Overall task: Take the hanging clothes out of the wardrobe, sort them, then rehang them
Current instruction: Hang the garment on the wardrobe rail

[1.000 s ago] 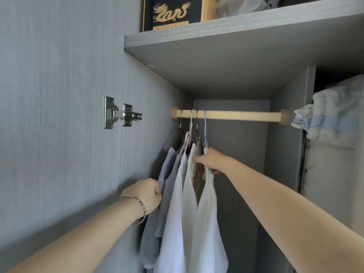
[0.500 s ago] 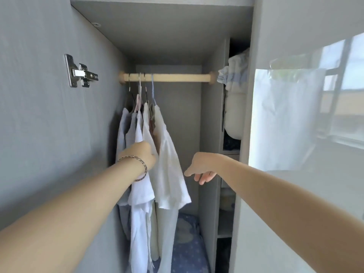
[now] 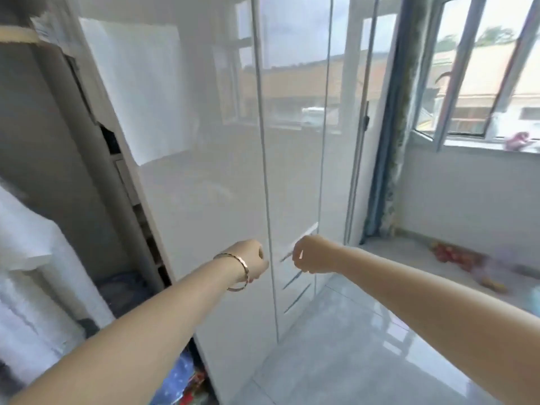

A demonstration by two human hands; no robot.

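At the far left edge a white garment (image 3: 27,258) hangs inside the open wardrobe compartment, blurred, with the end of the wooden rail (image 3: 19,35) showing at the top left corner. Below it, on the wardrobe floor, lies a blue cloth with white stars (image 3: 175,378). Just right of the compartment run the narrow inner shelves (image 3: 140,217), then the glossy white wardrobe doors (image 3: 222,182), which mirror the window and the buildings outside.

My left hand (image 3: 252,263) is out in front of those doors, curled into a loose fist, a thin metal bangle (image 3: 238,270) around the wrist. I cannot tell whether it grips anything. My right hand (image 3: 311,255) is just beside it, apart from it, fingers curled inward; it holds nothing that I can make out. Behind it are the slim drawer handles (image 3: 295,296).

Further right hangs a blue curtain (image 3: 385,159), and beyond it the open window (image 3: 479,68) above the grey tiled floor (image 3: 350,361).
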